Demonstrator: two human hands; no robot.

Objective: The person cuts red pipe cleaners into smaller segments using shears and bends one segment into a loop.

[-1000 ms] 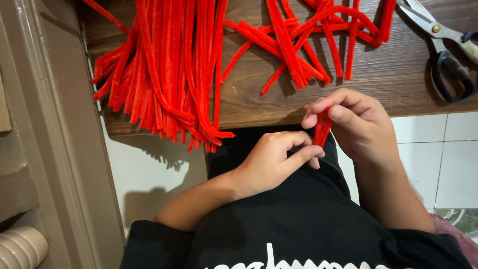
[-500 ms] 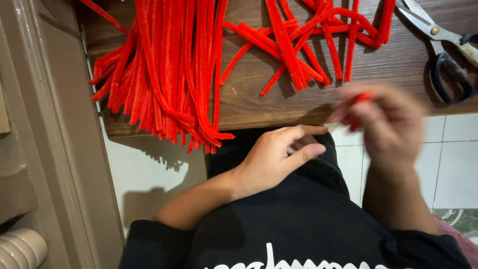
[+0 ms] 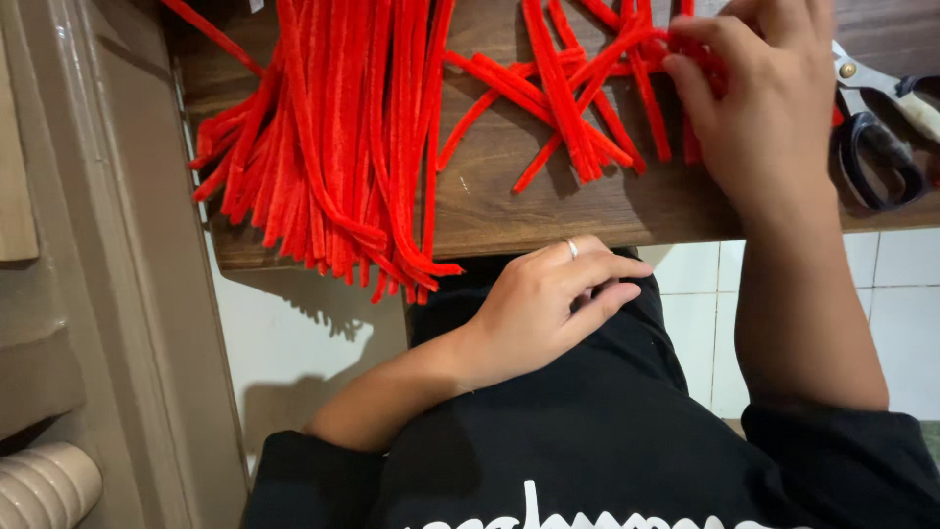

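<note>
Right hand (image 3: 774, 118) on wooden table (image 3: 548, 211), fingertips pinched on short red pipe cleaners (image 3: 587, 108). Scissors (image 3: 881, 147) just right of it. Long pipe cleaner bundle (image 3: 333, 147) well left, overhanging edge. Left hand (image 3: 548, 309) in lap, fingers loosely curled, holding nothing visible.

Right hand (image 3: 774, 108) on short red strips (image 3: 587, 98), left hand (image 3: 548, 304) on lap
</note>
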